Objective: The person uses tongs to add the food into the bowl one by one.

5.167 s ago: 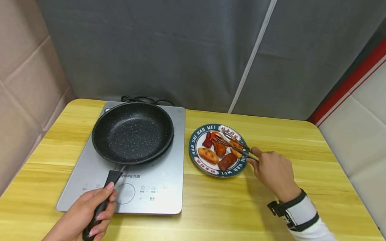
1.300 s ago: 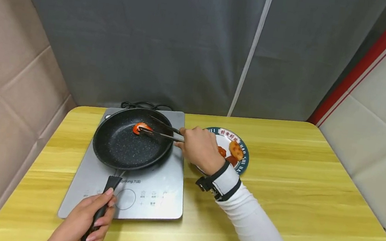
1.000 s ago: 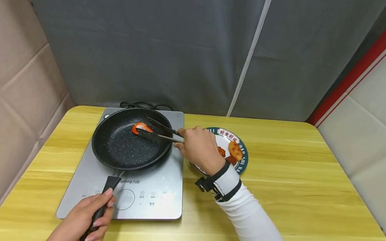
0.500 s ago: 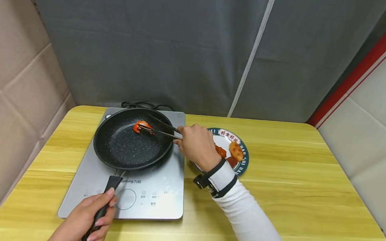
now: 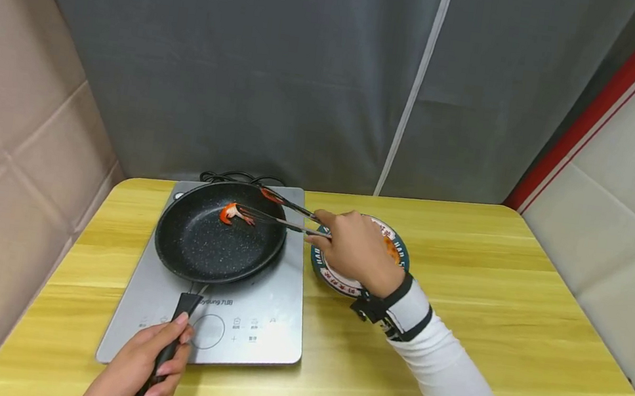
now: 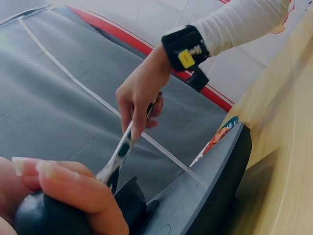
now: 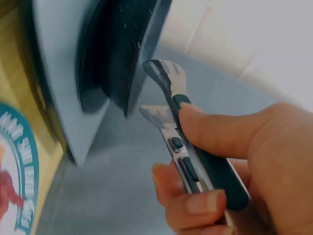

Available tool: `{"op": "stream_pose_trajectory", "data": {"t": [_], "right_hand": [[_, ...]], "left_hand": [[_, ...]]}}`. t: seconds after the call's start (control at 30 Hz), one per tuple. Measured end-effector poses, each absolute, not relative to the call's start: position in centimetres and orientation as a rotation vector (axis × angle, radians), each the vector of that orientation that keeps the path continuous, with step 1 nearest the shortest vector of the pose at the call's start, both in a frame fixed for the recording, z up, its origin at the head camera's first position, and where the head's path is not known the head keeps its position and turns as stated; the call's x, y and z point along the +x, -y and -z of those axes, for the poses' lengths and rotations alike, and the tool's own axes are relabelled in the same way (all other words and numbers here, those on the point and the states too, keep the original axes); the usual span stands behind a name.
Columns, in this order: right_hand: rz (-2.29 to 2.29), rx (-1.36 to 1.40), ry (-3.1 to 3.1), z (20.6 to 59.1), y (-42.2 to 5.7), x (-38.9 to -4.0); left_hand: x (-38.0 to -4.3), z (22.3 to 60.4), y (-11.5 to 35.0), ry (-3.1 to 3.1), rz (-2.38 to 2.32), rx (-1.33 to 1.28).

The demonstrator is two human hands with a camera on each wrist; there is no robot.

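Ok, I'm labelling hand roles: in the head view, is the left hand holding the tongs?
No, the left hand grips the black pan handle, while the right hand holds the tongs.

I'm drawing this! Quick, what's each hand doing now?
Left hand: closed, holding the frying pan handle.
Right hand: closed, holding fork-tipped tongs.

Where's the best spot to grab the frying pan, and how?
Probably by its black handle, coming from the near side: it is long and slim, and juts out past the front edge of the cooktop. The left hand grips it there.
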State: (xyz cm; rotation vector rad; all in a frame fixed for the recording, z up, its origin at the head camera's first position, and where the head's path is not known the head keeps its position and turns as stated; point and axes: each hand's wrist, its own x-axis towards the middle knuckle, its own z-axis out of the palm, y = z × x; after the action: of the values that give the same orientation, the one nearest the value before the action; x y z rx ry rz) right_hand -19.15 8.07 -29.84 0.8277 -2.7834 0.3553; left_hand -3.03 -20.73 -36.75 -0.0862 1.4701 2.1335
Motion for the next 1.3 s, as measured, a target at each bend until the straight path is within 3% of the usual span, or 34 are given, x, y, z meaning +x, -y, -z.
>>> {"op": "stream_pose_trajectory", "data": {"t": [0.3,0.63,1.3], "right_hand": [[-0.31,0.697,2.847,28.5,-13.7,-17.9],[-0.25,0.666,2.954,29.5,-18.3,-16.6],[-0.292,0.649,3.038,31.7,-22.0,-14.2]], "left_hand": [[-3.0,36.7,20.7,-1.443,-2.133,-0.128],[-3.0,36.7,20.8,-1.437,-2.141,-0.09],[-3.0,36.5,20.8,-1.439,-2.138,-0.066]]}}
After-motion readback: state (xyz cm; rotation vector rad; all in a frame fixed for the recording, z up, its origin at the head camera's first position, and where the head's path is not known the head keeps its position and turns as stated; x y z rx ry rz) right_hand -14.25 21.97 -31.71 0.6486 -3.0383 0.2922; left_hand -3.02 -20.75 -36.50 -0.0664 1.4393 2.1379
